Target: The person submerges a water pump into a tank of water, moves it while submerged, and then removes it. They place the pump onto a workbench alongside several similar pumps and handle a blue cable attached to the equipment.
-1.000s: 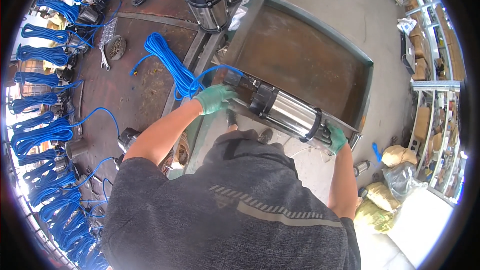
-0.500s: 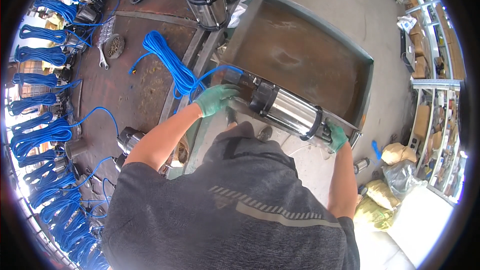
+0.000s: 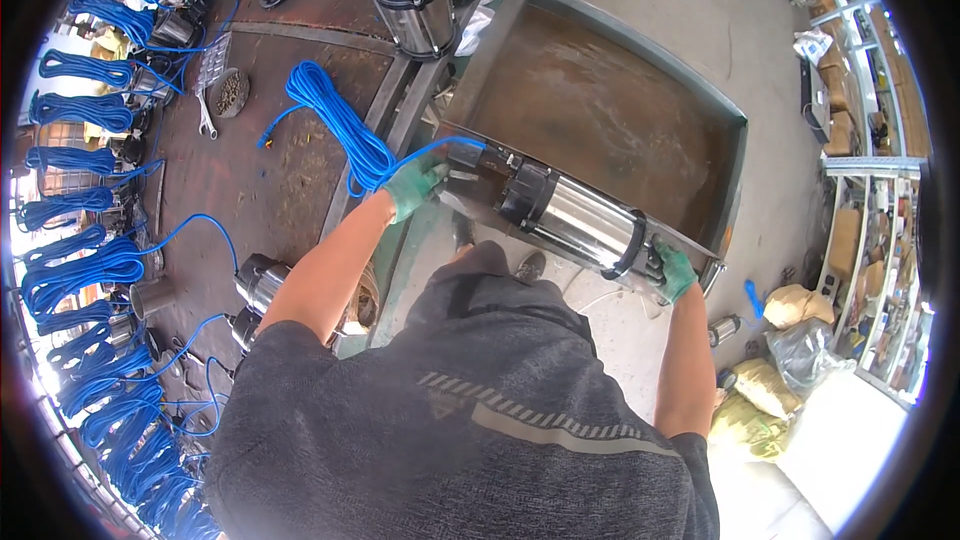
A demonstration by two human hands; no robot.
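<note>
One steel pump (image 3: 590,222) lies along the near edge of the tray (image 3: 600,100). Right hand (image 3: 675,272) touches pump near tray's right corner; left hand (image 3: 413,187), near left corner. Neither grip's closure can be determined.

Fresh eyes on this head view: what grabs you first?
The bright blue cable coils lined down the left rim. Then the shiny metal cylinder at centre, along the near side of the brown tray. Green gloves stand out too: the right hand at its right end, the left hand beyond its left end.
</note>
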